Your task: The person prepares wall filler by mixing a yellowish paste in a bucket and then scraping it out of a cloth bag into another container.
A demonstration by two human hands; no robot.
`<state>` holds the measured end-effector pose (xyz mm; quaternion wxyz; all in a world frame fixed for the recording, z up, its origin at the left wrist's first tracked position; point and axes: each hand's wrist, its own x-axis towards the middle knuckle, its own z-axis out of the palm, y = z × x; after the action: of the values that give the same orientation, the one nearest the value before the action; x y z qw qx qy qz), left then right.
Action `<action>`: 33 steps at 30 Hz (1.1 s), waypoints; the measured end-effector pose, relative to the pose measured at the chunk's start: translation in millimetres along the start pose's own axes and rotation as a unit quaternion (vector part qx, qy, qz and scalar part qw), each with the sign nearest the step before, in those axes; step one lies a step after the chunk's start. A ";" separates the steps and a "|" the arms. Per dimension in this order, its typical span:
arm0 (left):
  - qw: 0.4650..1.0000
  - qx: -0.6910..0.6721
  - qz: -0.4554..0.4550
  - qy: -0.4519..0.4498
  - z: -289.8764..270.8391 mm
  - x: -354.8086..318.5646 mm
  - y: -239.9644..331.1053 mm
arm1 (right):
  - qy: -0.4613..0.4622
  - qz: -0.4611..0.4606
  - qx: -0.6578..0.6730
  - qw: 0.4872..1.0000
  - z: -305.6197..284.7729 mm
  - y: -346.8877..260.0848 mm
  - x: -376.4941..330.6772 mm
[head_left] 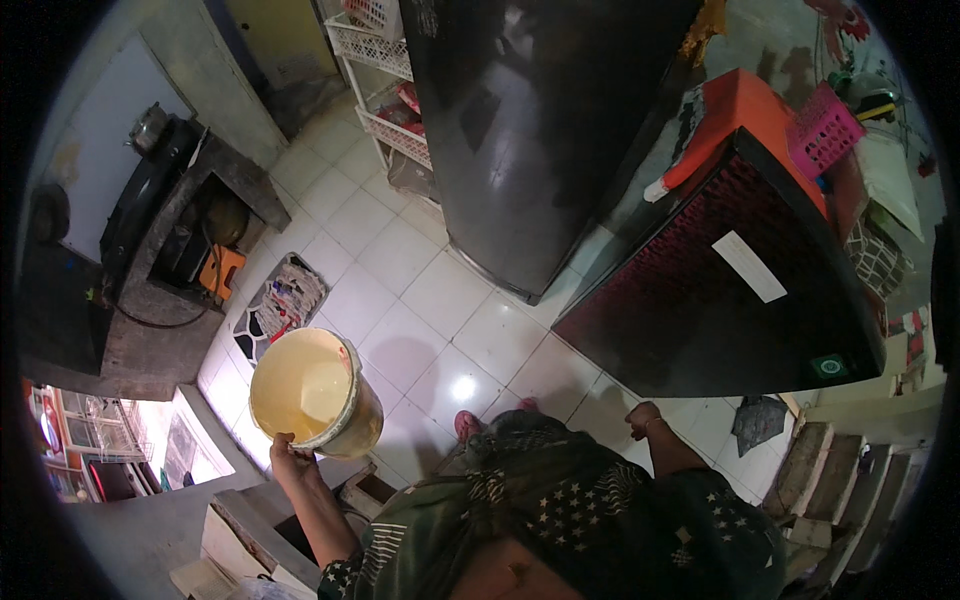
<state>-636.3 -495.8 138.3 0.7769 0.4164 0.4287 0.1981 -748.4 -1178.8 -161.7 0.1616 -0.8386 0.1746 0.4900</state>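
clearly the cream plastic bucket (315, 390) hangs out in front of the person, held up above the white tiled floor (440, 300) and tilted so its open mouth faces the camera. the inside looks bare, with only a pale sheen near the bottom; whether any liquid sits there is hard to tell. judging by that, it is probably light, and a thin-walled bucket like this likely flexes a little when squeezed. the smooth wall could be slippery if wet, so the rolled rim is the safer place to take hold, and a second grip on the far rim or under the base would steady it.

the left hand (290, 458) is closed on the near rim, fingers pinching the edge. the right hand (643, 417) hangs by the hip, curled loosely and holding nothing that shows.

below the bucket lies a patterned floor mat (280, 305). to the left runs a dark stone table (165, 300) with a stove on it. ahead stands a tall dark refrigerator (540, 120), and to the right a dark chest cabinet (730, 280) with an orange top and a pink basket (825, 130).
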 end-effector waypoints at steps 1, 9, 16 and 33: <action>1.000 -0.011 0.005 -0.004 0.9 -5.9 -2.3 | -0.004 0.028 0.003 1.000 3.2 -1.8 -3.0; 0.999 0.001 0.044 -0.025 -3.3 -52.9 -32.5 | 0.085 0.063 0.181 0.978 -45.4 -0.1 -39.8; 0.999 -0.026 0.023 -0.002 -16.3 -120.0 -98.0 | 0.097 -0.218 -0.343 0.909 -39.5 179.1 -32.6; 0.991 0.010 -0.124 -0.043 -43.5 -218.7 -223.8 | 0.071 -0.005 0.237 0.969 10.6 293.2 -80.2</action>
<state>-804.6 -749.1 52.6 0.8092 0.3760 0.4447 0.0781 -925.6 -1423.3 -125.5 0.3453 -0.8101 0.2926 0.3727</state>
